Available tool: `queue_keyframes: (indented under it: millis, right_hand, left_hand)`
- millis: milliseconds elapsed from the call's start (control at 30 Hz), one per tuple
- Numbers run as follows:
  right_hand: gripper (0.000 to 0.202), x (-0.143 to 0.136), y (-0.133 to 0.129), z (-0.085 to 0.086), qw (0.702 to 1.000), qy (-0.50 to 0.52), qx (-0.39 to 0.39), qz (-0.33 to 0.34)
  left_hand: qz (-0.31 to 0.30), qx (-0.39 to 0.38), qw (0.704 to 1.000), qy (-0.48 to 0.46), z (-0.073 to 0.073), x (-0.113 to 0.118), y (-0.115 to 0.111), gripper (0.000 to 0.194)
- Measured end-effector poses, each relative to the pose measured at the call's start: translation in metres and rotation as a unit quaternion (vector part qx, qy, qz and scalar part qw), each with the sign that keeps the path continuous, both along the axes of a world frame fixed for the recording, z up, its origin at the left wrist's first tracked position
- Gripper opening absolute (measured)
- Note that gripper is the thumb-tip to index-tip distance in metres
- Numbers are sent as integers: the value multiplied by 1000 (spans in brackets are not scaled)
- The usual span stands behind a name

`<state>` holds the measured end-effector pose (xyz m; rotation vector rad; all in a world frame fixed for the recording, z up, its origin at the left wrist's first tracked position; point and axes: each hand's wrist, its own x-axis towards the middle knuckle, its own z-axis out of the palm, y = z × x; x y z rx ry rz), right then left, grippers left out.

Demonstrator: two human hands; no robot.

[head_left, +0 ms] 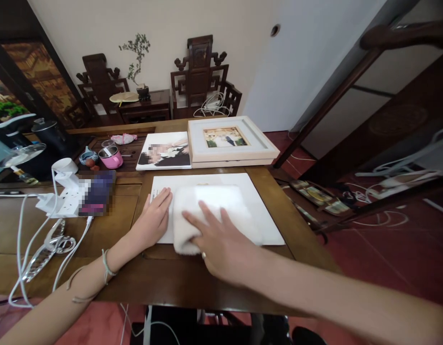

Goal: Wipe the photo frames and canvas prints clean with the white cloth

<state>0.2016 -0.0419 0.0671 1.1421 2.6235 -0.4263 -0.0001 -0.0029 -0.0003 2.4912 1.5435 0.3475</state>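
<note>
A flat white panel [267, 225] lies on the wooden table near its front edge. Spread over much of it is a thick, fluffy white cloth [235, 199], its near left corner bunched up. My right hand [221, 239], wearing a ring, presses on this cloth with fingers spread and holds it against the panel; the cloth is partly tucked under the hand. At the panel's left edge, my left hand [156, 215] rests with its fingers stretched out flat, touching the panel and gripping nothing.
Behind the panel lie a photo print [167, 151] and a framed picture [226, 136] on a pale box. To the left are a power strip [68, 196] with cables, a phone [97, 191], a clear hair claw [51, 249] and a pink cup [111, 157]. Dark chairs stand behind.
</note>
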Motion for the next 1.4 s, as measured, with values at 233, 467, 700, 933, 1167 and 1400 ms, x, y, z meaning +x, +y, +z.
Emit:
queue_keyframes:
  millis: [233,467,700,933,1167,1400]
  right_hand:
    - [50,-16,66,-18,995,-17,90,-26]
    - [40,-6,-3,-18,998,6,61,23]
    - [38,0,-33,-10,999,13,-10,39]
    - [46,-26,34,-17,992,-23,114,-58]
    - [40,-38,16,-16,990,49,111,70]
    - [41,-6,-23,10,993,6,-40,107]
  left_hand:
    - [8,-10,1000,-15,-1,0,1,51]
    - [4,-8,1000,-5,1,0,0,50]
    - [4,-6,1000,-21,1,1,0,49]
    - [45,13,983,-178,5,-2,6,49]
    - [123,2,932,-340,17,-3,7,55]
    - [93,19,964,-248,11,-1,4,51]
